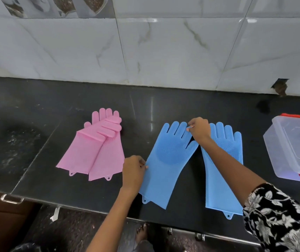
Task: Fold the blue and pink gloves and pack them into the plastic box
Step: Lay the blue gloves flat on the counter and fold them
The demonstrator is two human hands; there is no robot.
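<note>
With the left hand [133, 171] pinching the near blue glove [165, 159] by its side edge and the right hand [199, 130] pinching its fingertips, folding was seemingly starting; next, probably doubling it over.

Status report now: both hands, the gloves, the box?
Left hand pinches left blue glove edge; right hand pinches its fingertips. Pink gloves lie overlapped. Plastic box lidded, nothing packed.

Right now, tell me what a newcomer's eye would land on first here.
The two blue gloves lying flat at the counter's front centre, with the left hand pinching one's side edge and the right hand pinching its fingertips. Next, the pink gloves overlapped to their left. The plastic box, lid on with orange clips, sits at the right edge.
</note>
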